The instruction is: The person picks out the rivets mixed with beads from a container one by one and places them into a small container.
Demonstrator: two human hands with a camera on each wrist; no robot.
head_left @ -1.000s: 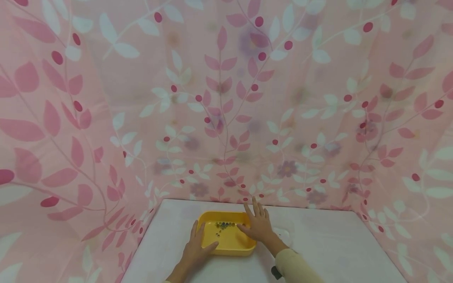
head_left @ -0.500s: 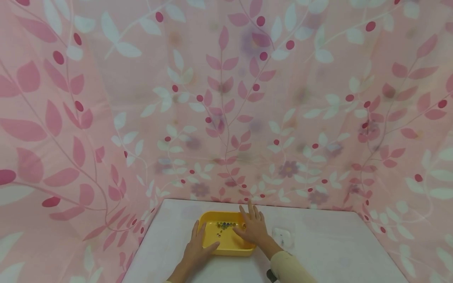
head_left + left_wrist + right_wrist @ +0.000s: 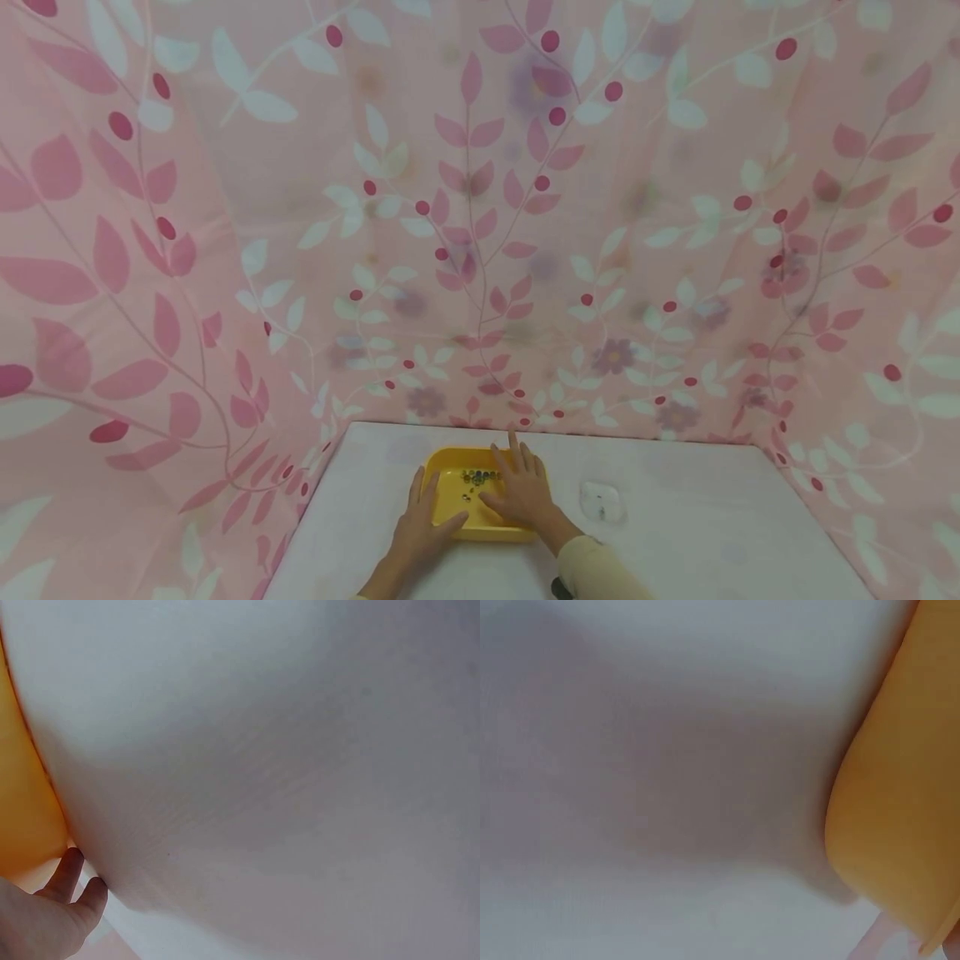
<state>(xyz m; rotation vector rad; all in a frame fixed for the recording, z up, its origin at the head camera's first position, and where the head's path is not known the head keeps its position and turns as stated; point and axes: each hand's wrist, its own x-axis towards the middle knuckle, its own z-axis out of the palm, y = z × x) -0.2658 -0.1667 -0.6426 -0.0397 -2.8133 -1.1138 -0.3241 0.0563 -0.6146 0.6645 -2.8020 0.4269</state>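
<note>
A shallow yellow tray [image 3: 448, 467] sits on a white table [image 3: 675, 533] near its back edge. Several small dark beads [image 3: 476, 477] lie in the tray's far part. My left hand [image 3: 429, 510] grips the tray's near left corner, fingers along the outside wall and thumb over the rim. In the left wrist view its fingertips [image 3: 67, 874] touch the tray's wall [image 3: 22, 802]. My right hand [image 3: 517, 487] lies flat over the tray's right side, fingers straight and spread, holding nothing. The right wrist view shows only the tray's outer wall [image 3: 907, 810] and the table [image 3: 645, 765].
A small clear lidded container [image 3: 602, 502] sits on the table just right of the tray. Pink leaf-patterned cloth [image 3: 480, 208] hangs behind and on both sides of the table. A pale sleeve [image 3: 592, 575] covers my right forearm.
My right hand has slid left, further over the tray, uncovering the small clear container. My left hand has kept its hold on the tray's corner.
</note>
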